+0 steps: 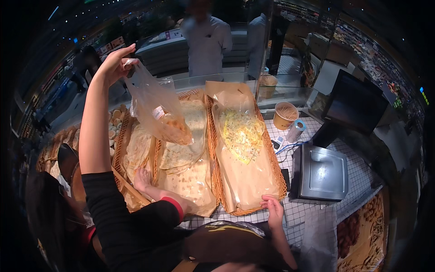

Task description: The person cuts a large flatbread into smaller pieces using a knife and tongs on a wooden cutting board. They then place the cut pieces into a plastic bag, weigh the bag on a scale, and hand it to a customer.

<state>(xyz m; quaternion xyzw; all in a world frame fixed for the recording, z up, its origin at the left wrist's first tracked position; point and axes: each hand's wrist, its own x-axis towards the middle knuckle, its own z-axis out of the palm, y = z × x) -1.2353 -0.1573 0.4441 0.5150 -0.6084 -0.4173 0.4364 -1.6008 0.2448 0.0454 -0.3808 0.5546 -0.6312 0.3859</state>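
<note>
Raised high at the left, my left hand (123,64) grips the top of a clear plastic bag (149,88). Browned flatbread pieces (176,129) lie in the bag's bottom, and a white label shows on it. The bag hangs above a wicker basket holding stacked pale flatbreads (185,146). My right hand (273,210) is at the near right corner of another wicker basket (276,170), fingers slightly bent with nothing seen in them. Inside that basket, a yellow flatbread with green flecks (242,134) rests on brown paper under clear film.
A co-worker's hand (142,179) reaches over folded flatbreads at the left. To the right stand a scale (321,173), a monitor (351,100), a paper tub of thin sticks (286,115) and a blue-and-white roll (296,131). A person (207,44) stands beyond the glass partition.
</note>
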